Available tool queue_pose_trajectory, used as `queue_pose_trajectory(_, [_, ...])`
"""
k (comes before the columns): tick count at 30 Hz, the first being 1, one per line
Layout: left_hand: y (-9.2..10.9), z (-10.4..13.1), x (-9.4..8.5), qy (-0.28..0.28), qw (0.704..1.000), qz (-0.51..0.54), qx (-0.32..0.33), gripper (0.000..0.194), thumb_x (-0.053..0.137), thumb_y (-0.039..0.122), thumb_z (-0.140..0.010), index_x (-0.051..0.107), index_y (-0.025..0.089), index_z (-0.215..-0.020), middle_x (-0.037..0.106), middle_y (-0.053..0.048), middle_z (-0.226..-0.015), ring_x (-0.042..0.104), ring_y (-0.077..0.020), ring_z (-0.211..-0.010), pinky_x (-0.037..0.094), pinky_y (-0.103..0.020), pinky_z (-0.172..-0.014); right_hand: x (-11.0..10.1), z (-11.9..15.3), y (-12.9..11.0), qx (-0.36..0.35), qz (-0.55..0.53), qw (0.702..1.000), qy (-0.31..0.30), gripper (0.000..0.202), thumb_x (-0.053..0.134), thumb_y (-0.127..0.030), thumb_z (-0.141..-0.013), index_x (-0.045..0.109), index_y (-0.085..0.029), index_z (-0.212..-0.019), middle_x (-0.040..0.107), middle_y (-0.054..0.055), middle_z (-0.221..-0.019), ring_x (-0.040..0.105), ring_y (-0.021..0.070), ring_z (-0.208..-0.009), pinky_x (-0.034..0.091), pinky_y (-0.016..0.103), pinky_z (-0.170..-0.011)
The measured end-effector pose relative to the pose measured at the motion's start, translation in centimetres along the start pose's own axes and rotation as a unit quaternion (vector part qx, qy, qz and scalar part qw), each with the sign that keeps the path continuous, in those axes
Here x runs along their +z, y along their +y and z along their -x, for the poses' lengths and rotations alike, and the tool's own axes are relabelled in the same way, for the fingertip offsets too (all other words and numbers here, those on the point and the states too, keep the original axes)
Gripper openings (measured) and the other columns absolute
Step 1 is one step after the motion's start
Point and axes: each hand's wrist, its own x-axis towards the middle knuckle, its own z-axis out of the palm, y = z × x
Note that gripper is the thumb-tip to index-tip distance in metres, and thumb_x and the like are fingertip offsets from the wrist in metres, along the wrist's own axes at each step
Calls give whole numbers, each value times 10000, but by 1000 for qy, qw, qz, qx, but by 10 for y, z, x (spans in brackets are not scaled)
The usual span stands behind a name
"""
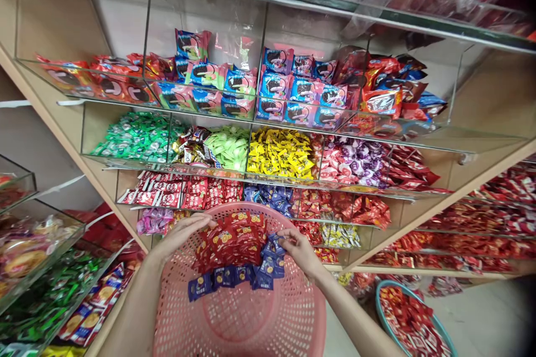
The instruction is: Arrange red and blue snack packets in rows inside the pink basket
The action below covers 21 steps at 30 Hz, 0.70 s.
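A pink perforated plastic basket (307, 301) is in front of me, below the shelves. Inside it, red candy packets (234, 240) printed with orange slices stand in rows against the far wall. Small dark blue candy packets (224, 277) line their near side and right end. My left hand (184, 234) is at the basket's left rim with its fingers stretched out, the tips close to the red packets. At the right end, the fingers of my right hand (298, 246) are pinched on a blue candy packet (274, 244); the exact grip is partly hidden.
Glass-fronted shelves hold Oreo-style packs (276, 86), green candies (136, 139), yellow candies (280, 153) and red packets (161, 189). Low at right stands a teal basket (379, 295) of red packets. More glass bins (62, 256) are at left.
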Motion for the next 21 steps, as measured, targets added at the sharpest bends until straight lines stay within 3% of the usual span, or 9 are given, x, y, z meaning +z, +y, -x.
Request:
queue_pose_trajectory(6, [0,1,1,2,1000,9,-4,351,489,490,-761,689,236,-897,612,1,-1125,452,-211,-1150,252,-310,-1041,2,6,27,-32,144,989,28,283,554,-255,-646,610,-153,-904,603,40,-747,513,135,-539,429,270,-513])
queue_pose_trajectory(10, [0,0,1,5,1000,6,-1,345,492,483,-756,689,238,-898,611,-8,-1127,453,-210,-1147,253,-327,-1042,9,0,31,-45,127,990,33,298,546,-232,-638,609,-171,-923,606,52,-842,522,132,-556,432,264,-502])
queue_pose_trajectory(15, [2,1,1,-2,1000,6,8,334,473,460,-777,680,241,-924,618,-12,-1110,472,-200,-1127,274,-323,-1032,15,-12,37,-7,102,995,-1,399,568,-265,-638,580,-146,-1019,565,3,-661,476,117,-478,386,237,-422])
queue_pose_trajectory(21, [1,1,1,3,1000,4,2,348,484,479,-761,680,242,-924,614,-17,-1120,470,-204,-1134,283,-320,-1028,19,-17,36,-36,153,987,38,387,575,-238,-631,610,-168,-1009,604,22,-778,510,132,-571,437,260,-520])
